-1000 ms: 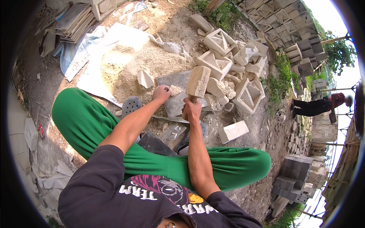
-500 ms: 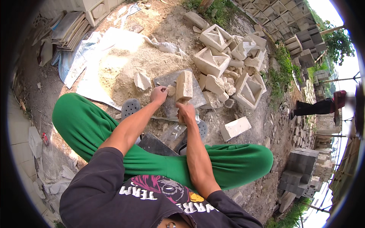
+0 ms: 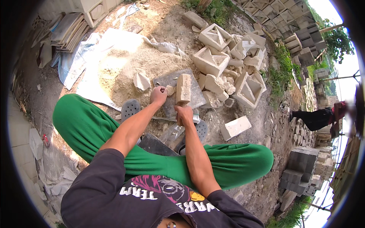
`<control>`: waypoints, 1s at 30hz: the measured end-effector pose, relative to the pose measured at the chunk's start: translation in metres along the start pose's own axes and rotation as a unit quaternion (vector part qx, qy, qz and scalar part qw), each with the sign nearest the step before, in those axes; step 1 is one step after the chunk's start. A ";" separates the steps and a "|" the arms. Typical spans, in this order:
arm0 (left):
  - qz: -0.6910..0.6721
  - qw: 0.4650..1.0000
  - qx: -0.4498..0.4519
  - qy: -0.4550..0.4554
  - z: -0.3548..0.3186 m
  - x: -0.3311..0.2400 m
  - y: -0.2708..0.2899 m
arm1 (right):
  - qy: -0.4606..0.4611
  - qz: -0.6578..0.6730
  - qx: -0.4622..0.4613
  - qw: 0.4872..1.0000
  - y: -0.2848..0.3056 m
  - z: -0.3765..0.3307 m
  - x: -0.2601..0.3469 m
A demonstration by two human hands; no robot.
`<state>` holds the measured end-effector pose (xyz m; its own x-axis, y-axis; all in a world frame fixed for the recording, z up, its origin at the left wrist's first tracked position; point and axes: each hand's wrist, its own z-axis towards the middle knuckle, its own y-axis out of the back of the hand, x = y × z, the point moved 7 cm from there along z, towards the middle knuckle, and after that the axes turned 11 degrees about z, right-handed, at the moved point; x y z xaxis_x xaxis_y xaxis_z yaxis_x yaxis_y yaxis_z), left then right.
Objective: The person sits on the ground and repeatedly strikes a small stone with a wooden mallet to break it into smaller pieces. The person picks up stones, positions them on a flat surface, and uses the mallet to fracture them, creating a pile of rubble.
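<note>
Rubble [image 3: 215, 84] flanks the slab [image 3: 196, 93]; the right hand [image 3: 185, 114] grasps a mallet [image 3: 183, 88] whose misaimed blow could strike the left hand [image 3: 158, 95] (grip unclear).

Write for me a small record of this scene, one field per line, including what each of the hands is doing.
Left hand: fingers curled, next to a small pale chunk; whether it grips it is unclear
Right hand: closed around the handle of a mallet
Mallet head: pale, block-shaped, over the grey slab
Right of slab: broken pale blocks in a heap; one loose oblong block nearer the person
Left of slab: pale powder
Background, right: another person
</note>
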<state>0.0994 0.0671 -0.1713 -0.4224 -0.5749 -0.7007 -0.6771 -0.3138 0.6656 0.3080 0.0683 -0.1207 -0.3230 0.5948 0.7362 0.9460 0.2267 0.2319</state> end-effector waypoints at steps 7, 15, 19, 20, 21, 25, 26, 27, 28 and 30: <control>0.014 1.000 -0.027 0.000 0.002 0.006 0.002 | 0.126 0.094 -0.046 0.987 0.007 -0.026 0.060; 0.021 1.000 -0.005 0.003 -0.001 -0.003 0.000 | 0.023 -0.080 -0.024 0.996 -0.006 -0.003 0.011; 0.033 0.999 -0.023 0.004 -0.001 -0.001 0.007 | 0.027 0.028 -0.002 0.999 0.001 -0.009 0.013; 0.031 0.999 -0.010 0.012 -0.002 0.001 0.006 | 0.035 0.053 -0.001 0.998 0.003 -0.010 0.018; 0.030 0.999 0.004 0.017 -0.001 -0.001 0.006 | 0.064 0.077 -0.017 0.995 0.007 -0.015 0.032; 0.008 1.000 0.002 0.001 -0.004 0.011 0.004 | 0.154 0.102 -0.041 0.982 0.009 -0.030 0.072; 0.021 1.000 -0.003 -0.002 -0.008 0.014 0.004 | 0.165 0.091 -0.045 0.981 0.009 -0.032 0.074; 0.034 0.999 -0.009 -0.011 -0.009 0.012 0.005 | 0.178 0.083 -0.052 0.979 0.011 -0.033 0.076; 0.036 0.999 -0.005 -0.010 -0.009 0.008 0.004 | 0.172 0.044 -0.067 0.982 0.014 -0.029 0.067; 0.040 0.999 0.007 -0.012 -0.012 -0.005 -0.001 | 0.087 -0.078 -0.037 0.992 0.010 0.014 0.005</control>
<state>0.1099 0.0611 -0.1654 -0.4902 -0.5793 -0.6513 -0.6484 -0.2570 0.7166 0.3156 0.0849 -0.1235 -0.4626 0.4132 0.7844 0.8861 0.2454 0.3933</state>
